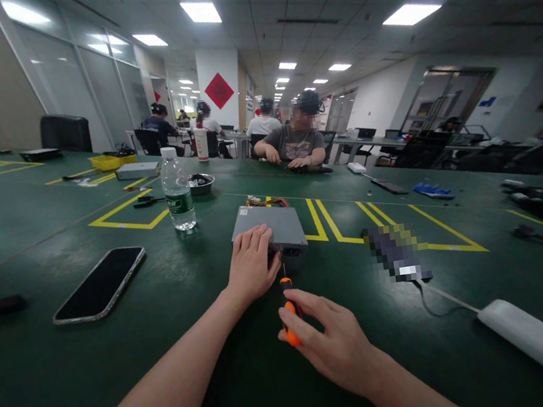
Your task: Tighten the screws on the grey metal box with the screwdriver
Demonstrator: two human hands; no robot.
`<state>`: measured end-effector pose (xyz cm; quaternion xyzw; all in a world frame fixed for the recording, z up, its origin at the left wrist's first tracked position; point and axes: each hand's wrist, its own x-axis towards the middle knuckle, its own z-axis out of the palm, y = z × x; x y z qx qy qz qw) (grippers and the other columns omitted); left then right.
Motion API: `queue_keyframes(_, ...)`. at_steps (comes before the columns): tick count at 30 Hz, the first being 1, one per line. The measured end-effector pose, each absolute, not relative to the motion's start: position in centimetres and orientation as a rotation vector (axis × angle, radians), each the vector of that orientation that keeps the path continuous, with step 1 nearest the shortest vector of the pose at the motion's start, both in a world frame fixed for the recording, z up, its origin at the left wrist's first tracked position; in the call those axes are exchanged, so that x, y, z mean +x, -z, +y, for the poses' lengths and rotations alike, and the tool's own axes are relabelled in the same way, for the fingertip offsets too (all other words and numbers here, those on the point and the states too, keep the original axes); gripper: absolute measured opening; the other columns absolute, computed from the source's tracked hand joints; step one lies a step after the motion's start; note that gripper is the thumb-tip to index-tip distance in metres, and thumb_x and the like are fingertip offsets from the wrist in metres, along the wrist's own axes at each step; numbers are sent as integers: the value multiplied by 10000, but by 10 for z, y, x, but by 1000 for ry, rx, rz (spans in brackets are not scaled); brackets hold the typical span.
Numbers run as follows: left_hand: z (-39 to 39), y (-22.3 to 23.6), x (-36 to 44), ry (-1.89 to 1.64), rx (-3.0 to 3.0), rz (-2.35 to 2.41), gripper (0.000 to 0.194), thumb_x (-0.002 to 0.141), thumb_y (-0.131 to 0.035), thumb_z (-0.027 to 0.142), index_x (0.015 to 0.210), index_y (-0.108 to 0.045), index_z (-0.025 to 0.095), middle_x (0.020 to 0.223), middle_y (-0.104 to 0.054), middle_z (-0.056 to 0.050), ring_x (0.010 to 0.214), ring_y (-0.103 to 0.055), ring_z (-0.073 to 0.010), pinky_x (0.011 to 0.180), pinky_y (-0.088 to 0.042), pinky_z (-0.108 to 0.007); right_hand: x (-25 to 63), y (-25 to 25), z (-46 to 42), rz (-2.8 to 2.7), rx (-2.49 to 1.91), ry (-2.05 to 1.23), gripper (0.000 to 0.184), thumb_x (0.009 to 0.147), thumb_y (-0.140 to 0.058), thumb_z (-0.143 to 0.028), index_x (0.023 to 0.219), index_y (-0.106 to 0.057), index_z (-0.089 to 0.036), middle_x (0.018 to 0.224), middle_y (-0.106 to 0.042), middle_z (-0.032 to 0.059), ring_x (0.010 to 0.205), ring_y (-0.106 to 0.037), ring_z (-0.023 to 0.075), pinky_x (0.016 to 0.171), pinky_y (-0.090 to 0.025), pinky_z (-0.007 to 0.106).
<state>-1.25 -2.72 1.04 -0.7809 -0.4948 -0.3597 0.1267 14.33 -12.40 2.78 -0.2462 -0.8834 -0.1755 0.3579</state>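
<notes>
A grey metal computer power supply unit (274, 223) lies on the green table, coloured cables (271, 201) coming out at its far side. My left hand (252, 263) steadies it, fingers over the top near the left corner and thumb down at the front face. Between the fingers and thumb of my right hand (327, 330) is an orange and black screwdriver (291, 315). Its shaft points away from me, and the tip meets the front face of the unit beside my left thumb. The exact spot where the tip sits is too small to make out.
Left of the unit stand a water bottle (178, 193) and a metal bowl (202, 183); a phone (101, 285) lies nearer. To the right are a blurred-out dark device (392, 250) with a cable and a white power strip (537, 334). A person (295, 139) sits across the table.
</notes>
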Motion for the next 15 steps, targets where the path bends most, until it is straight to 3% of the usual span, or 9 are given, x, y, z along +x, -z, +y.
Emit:
queue_keyframes(4,-27,-10,-12,1052,-2268,-1446,398,817,-466,316,1189,-446,174,1266,-497,-93,1176,-402,-244,991,-276,-415,144,-25,-121,-2177,-600,370,175,827,-570,-212,945,-462,-141,985,-633,172,774,-646,170,631,-546,273)
queue_keyframes(9,-26,-9,-12,1055,-2266,-1446,393,820,-461,313,1188,-450,179,1262,-501,-94,1177,-403,-249,992,-269,-422,143,-29,-126,-2316,-623,400,218,878,-439,-187,1091,-465,-157,1084,-589,185,935,-623,197,705,-542,295)
queue_keyframes(15,-26,-9,-11,1032,-2260,-1447,400,817,-461,325,1186,-452,170,1263,-501,-91,1175,-404,-251,989,-275,-416,145,-27,-121,-2199,-612,489,171,865,-519,-256,987,-471,-147,999,-624,182,820,-651,175,659,-542,264)
